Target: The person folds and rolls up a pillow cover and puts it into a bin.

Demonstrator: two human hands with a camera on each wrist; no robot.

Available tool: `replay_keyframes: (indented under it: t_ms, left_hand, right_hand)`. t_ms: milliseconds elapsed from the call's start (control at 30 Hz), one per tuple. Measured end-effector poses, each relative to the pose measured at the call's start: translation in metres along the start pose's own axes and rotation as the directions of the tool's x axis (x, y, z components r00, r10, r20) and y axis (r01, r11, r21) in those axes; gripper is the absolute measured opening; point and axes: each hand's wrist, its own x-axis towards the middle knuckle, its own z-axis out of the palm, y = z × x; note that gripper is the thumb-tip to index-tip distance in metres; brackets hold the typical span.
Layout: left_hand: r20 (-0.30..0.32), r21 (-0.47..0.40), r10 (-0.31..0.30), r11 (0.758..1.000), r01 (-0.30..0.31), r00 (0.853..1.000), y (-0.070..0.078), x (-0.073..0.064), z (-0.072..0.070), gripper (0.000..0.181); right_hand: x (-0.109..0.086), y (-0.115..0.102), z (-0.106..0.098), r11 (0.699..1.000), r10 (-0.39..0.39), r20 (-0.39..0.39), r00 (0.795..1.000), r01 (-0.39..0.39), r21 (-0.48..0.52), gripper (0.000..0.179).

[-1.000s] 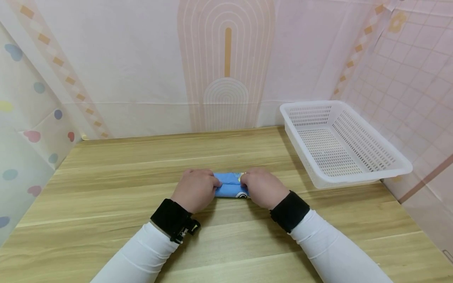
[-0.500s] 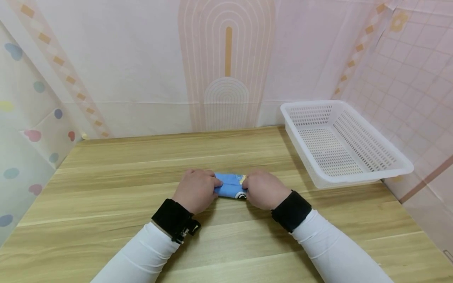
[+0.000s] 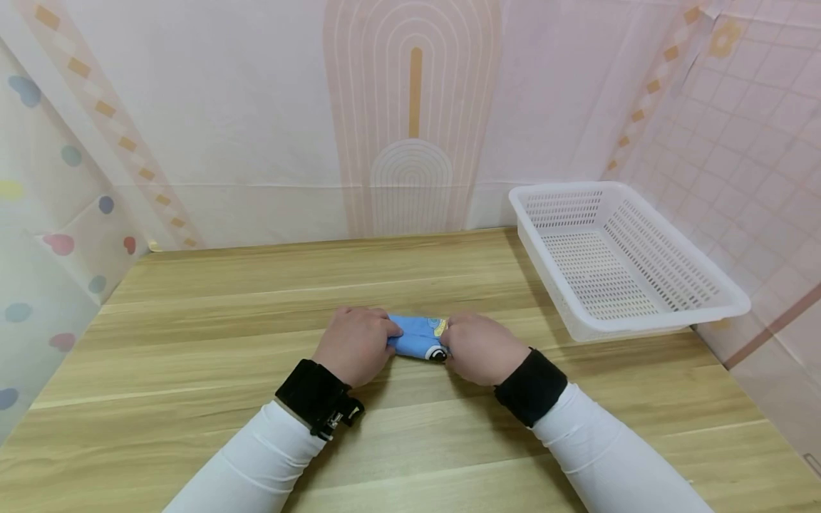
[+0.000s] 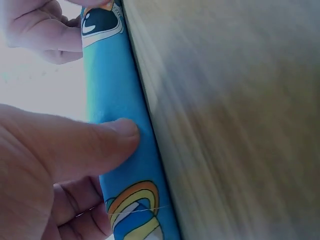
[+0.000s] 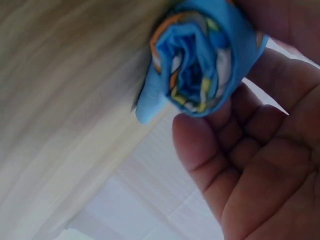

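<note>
A blue printed cloth (image 3: 413, 337), rolled into a short bundle, lies on the wooden table between both hands. My left hand (image 3: 355, 345) grips its left end; in the left wrist view the thumb (image 4: 112, 142) presses across the blue fabric, with fingers curled on the far side. At the other end my right hand (image 3: 486, 349) holds the roll between thumb and fingers. The right wrist view shows the end of the rolled cloth (image 5: 225, 65) with its spiralled layers, and the right hand's fingers (image 5: 197, 142) curl beside and under it.
A white perforated plastic basket (image 3: 631, 317) stands at the back right of the table (image 3: 256, 285). Patterned cloth walls (image 3: 256, 142) close off the back and both sides.
My right hand has shifted slightly to the right and toward me, and the roll's right end has tilted a little nearer. The left hand stays almost in place.
</note>
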Motion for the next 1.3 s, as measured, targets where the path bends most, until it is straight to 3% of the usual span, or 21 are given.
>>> replay_keyframes:
  t_ms: [300, 467, 533, 633, 733, 900, 1100, 1300]
  left_hand:
    - [0.000, -0.110, -0.022, 0.994, 0.022, 1.000, -0.004, 0.002, 0.003, 0.018]
    - [0.055, -0.167, -0.064, 0.983, 0.072, 0.996, -0.005, 0.003, 0.001, 0.019]
    - [0.075, -0.187, -0.074, 0.978, 0.087, 0.994, -0.006, 0.004, 0.000, 0.020]
    - [0.099, -0.212, -0.082, 0.972, 0.102, 0.992, -0.008, 0.005, 0.001, 0.022]
    - [0.125, -0.233, -0.090, 0.965, 0.118, 0.988, -0.011, 0.006, 0.002, 0.023]
    - [0.156, -0.250, -0.101, 0.958, 0.138, 0.983, -0.013, 0.007, 0.003, 0.023]
    - [0.172, -0.253, -0.104, 0.956, 0.146, 0.980, -0.013, 0.008, 0.003, 0.024]
    - [0.179, -0.258, -0.107, 0.954, 0.152, 0.978, -0.013, 0.009, 0.003, 0.025]
  right_hand:
    - [0.003, 0.003, 0.003, 0.998, 0.034, 0.024, 0.999, -0.035, 0.060, 0.006]
    - [0.005, 0.006, 0.005, 0.992, 0.043, 0.022, 0.999, -0.045, 0.119, 0.006]
    - [0.006, 0.007, 0.004, 0.985, 0.072, 0.036, 0.997, -0.077, 0.158, 0.002]
    - [0.007, 0.007, 0.004, 0.969, 0.129, 0.043, 0.991, -0.135, 0.207, 0.013]
    - [0.008, 0.008, 0.004, 0.964, 0.160, 0.004, 0.987, -0.157, 0.216, 0.015]
    - [0.008, 0.011, 0.003, 0.978, 0.128, -0.077, 0.989, -0.114, 0.174, 0.014]
    - [0.007, 0.014, 0.003, 0.991, 0.056, -0.037, 0.998, -0.051, 0.125, 0.014]
    - [0.007, 0.013, 0.002, 0.989, 0.056, -0.007, 0.998, -0.055, 0.139, 0.006]
